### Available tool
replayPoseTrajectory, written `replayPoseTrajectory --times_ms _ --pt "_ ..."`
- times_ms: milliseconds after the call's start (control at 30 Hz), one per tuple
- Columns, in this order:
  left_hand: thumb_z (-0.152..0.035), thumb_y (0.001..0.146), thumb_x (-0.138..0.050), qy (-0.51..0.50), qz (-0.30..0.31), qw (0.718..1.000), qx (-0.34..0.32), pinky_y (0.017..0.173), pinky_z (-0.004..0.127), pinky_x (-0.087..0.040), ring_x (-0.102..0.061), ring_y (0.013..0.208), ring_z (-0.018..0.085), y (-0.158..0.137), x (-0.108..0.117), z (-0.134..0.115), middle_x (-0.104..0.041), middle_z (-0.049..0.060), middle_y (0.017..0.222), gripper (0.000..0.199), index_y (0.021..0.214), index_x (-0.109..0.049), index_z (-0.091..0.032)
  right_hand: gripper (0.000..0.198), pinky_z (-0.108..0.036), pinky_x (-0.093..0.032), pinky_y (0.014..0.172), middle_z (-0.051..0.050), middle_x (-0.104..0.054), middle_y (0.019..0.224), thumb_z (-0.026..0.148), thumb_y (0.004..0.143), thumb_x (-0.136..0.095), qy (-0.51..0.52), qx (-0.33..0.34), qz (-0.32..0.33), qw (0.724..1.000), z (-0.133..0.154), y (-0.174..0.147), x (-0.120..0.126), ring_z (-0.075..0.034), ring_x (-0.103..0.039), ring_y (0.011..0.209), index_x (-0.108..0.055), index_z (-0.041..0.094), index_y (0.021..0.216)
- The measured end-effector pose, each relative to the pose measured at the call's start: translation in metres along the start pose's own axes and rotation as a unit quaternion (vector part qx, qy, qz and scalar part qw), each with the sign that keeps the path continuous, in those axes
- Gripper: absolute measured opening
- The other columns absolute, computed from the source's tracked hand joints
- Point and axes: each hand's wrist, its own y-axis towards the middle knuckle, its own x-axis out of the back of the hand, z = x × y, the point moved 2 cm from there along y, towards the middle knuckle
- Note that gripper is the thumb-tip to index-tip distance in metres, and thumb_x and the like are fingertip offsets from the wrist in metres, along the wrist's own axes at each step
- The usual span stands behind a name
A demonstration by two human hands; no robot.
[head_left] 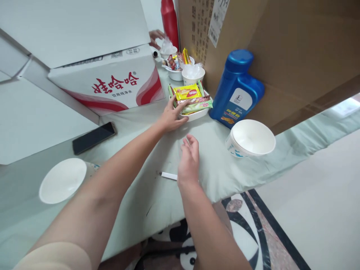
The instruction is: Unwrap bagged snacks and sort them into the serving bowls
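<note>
My left hand [172, 115] reaches over the near-left side of a white dish [195, 115] filled with wrapped wafer snacks. Its fingers are spread, touching the green and brown packets [195, 104], with the thumb by the dish's front rim. On top of these lies a yellow wafer packet [186, 92]. My right hand [189, 159] hovers over the cloth nearer to me, fingers loosely bent and apart, with nothing visible in it. A small white stick-like object [168, 176] lies on the cloth beside the right wrist, partly hidden by it.
Paper bowls stand at left [63, 182] and right [253, 138]. A blue jug [237, 90] leans near a large cardboard box [270, 56]. A white carton [112, 86], a phone [94, 138], candy bowl [176, 75], lidded cup [193, 75], red bottle [170, 24] and another person's hand [155, 37] are beyond.
</note>
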Motion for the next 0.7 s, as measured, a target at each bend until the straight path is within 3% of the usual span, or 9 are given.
replayPoseTrajectory --times_ms 100,200,300,533,700 --pt "-0.043 0.081 -0.073 -0.008 -0.05 0.998 0.033 0.127 0.052 -0.025 -0.014 0.159 0.04 -0.005 -0.004 -0.01 -0.012 0.011 0.17 0.081 0.155 -0.044 -0.028 0.039 -0.041 -0.037 0.114 -0.008 -0.058 0.14 0.032 0.078 -0.054 0.026 -0.015 0.013 0.999 0.004 0.008 -0.005 -0.023 -0.051 0.14 -0.054 0.026 0.116" --pt "-0.045 0.083 -0.073 0.023 -0.04 0.998 0.032 0.127 0.059 -0.018 -0.011 0.159 0.043 -0.002 -0.01 -0.025 -0.014 0.011 0.17 0.075 0.152 -0.048 -0.031 0.034 -0.04 -0.039 0.111 -0.007 -0.06 0.139 0.033 0.079 -0.056 0.041 -0.012 0.021 0.999 0.006 -0.001 -0.006 -0.022 -0.055 0.136 -0.055 0.027 0.112" --pt "-0.044 0.087 -0.068 0.032 -0.04 0.995 0.087 0.124 0.065 -0.019 -0.007 0.158 0.047 0.009 -0.016 -0.033 -0.014 0.011 0.17 0.073 0.155 -0.044 -0.034 0.031 -0.039 -0.039 0.11 -0.007 -0.059 0.139 0.034 0.079 -0.057 0.041 -0.013 0.025 0.999 0.006 -0.008 -0.007 -0.022 -0.057 0.134 -0.055 0.026 0.11" --pt "-0.045 0.089 -0.067 0.007 -0.063 0.984 0.165 0.119 0.064 -0.032 -0.008 0.158 0.047 0.035 -0.019 -0.036 -0.017 0.005 0.171 0.073 0.157 -0.041 -0.041 0.028 -0.038 -0.04 0.107 -0.005 -0.058 0.137 0.037 0.082 -0.06 0.005 -0.004 0.028 1.0 0.012 -0.01 -0.002 -0.021 -0.059 0.131 -0.055 0.027 0.107" --pt "-0.038 0.085 -0.075 -0.075 -0.085 0.973 0.203 0.122 0.063 -0.026 -0.008 0.158 0.044 0.047 -0.012 -0.033 -0.02 0.004 0.171 0.078 0.156 -0.043 -0.034 0.026 -0.038 -0.042 0.105 -0.005 -0.058 0.134 0.038 0.084 -0.059 -0.019 0.007 0.036 0.999 0.015 -0.008 0.0 -0.021 -0.058 0.13 -0.055 0.026 0.107"
